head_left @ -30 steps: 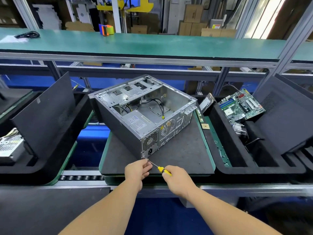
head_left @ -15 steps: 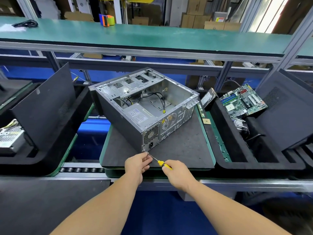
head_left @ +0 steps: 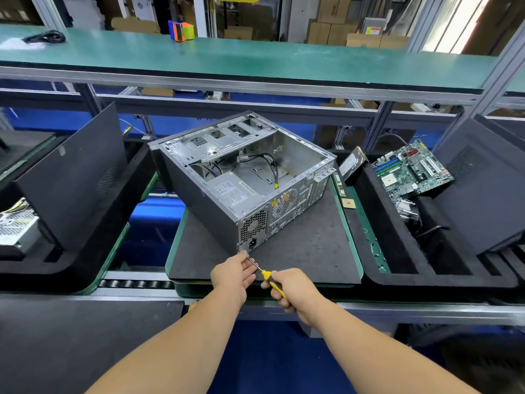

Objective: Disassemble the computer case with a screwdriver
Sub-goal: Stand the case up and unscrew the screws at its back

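An open grey computer case (head_left: 238,177) lies on its side on a dark mat (head_left: 306,251), its side panel off, with a power supply and loose cables inside. My right hand (head_left: 292,291) grips the yellow handle of a screwdriver (head_left: 268,277). The thin shaft points up-left, its tip at the case's near bottom rear corner. There my left hand (head_left: 231,275) pinches the shaft close to the tip with its fingertips.
A black foam tray (head_left: 397,268) on the right holds a green motherboard (head_left: 409,169), a drive and a dark side panel (head_left: 488,180). Another tray on the left holds a black panel (head_left: 68,177) and a power supply (head_left: 17,228). A green shelf (head_left: 255,61) runs above.
The case and hands appear slightly higher in view as my head shifts. Both hands stay at the case's rear corner with the screwdriver.
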